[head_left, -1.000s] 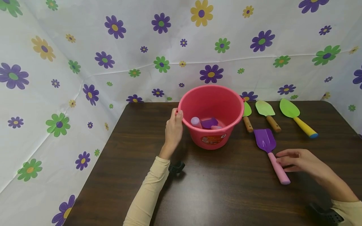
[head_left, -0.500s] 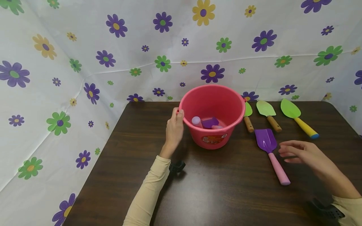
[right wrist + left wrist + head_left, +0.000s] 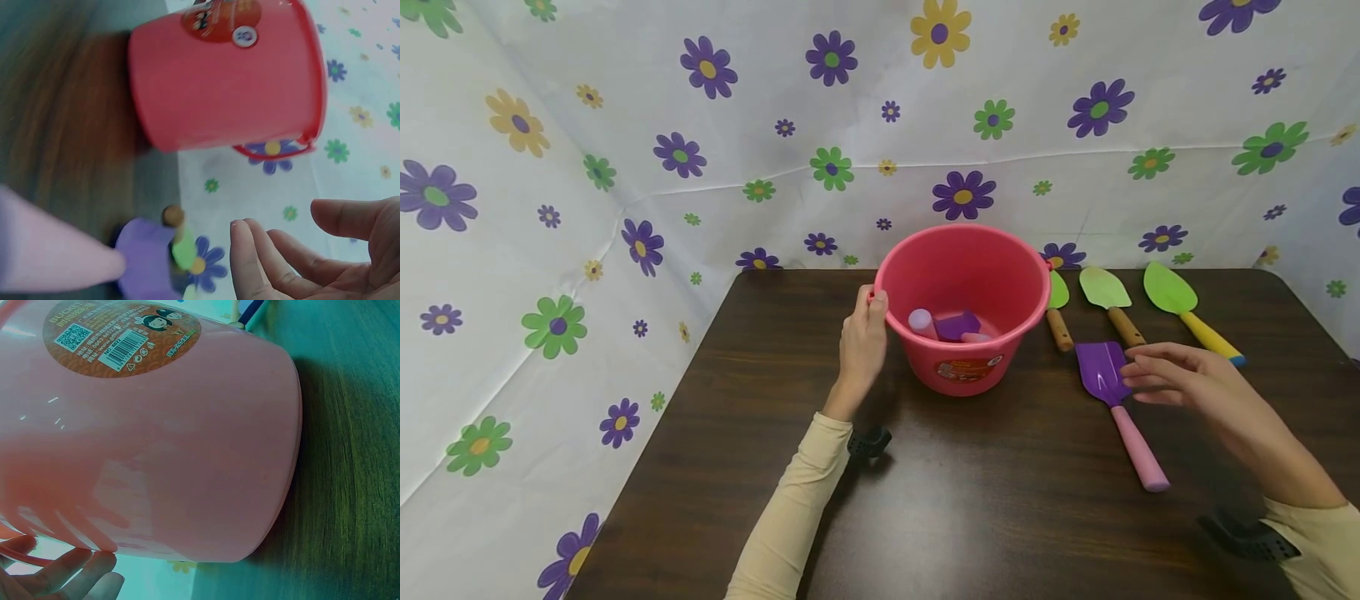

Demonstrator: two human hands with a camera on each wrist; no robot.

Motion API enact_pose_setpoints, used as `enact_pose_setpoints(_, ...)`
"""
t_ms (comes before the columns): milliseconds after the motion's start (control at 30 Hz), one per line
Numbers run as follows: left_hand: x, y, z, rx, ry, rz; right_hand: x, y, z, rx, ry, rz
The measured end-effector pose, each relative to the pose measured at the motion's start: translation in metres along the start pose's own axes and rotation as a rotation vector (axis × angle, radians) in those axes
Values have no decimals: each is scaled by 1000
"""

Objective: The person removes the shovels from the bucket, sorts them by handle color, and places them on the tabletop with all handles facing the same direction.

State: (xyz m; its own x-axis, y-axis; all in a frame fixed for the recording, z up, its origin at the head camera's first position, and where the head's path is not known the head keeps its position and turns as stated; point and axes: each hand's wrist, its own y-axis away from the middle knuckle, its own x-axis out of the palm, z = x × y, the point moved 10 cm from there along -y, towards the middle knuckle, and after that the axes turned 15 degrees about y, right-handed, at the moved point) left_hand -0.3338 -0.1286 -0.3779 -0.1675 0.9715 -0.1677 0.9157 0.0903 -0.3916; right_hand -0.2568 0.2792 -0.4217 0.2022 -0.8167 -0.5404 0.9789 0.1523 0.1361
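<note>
My left hand (image 3: 862,342) grips the rim of a pink bucket (image 3: 962,367) at its left side; in the left wrist view its fingers (image 3: 87,575) lie against the bucket wall. Inside the bucket are a purple piece (image 3: 957,326) and pink handle-like parts (image 3: 921,322), mostly hidden. My right hand (image 3: 1202,392) hovers over the right of the table, holding nothing, its fingers apart from the thumb. Below and beside it lies a toy shovel (image 3: 1138,446) with a purple blade and pink handle. In the right wrist view the fingers (image 3: 247,262) are extended near the bucket's side.
Behind the right hand lie a light green trowel (image 3: 1105,288) with a wooden handle and a green trowel (image 3: 1169,288) with a yellow handle. Another wooden-handled trowel (image 3: 1059,329) is partly hidden by the bucket. A flowered cloth (image 3: 700,208) hangs behind the dark table (image 3: 925,517).
My right hand has moved up and away from the shovel's handle, then left toward its blade and the trowels. My left hand and the bucket stay in place.
</note>
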Motion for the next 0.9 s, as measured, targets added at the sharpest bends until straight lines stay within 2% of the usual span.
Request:
enact_pose_setpoints(533, -1, 0, -1, -2, -1, -4, -1, -6, 54, -93, 66, -32)
enact_pose_setpoints(733, 0, 1, -1, -1, 8, 2, 1, -5, 74, -152, 42, -40)
enact_pose_setpoints(900, -1, 2, -1, 1, 5, -2, 6, -6, 89, -158, 64, -42)
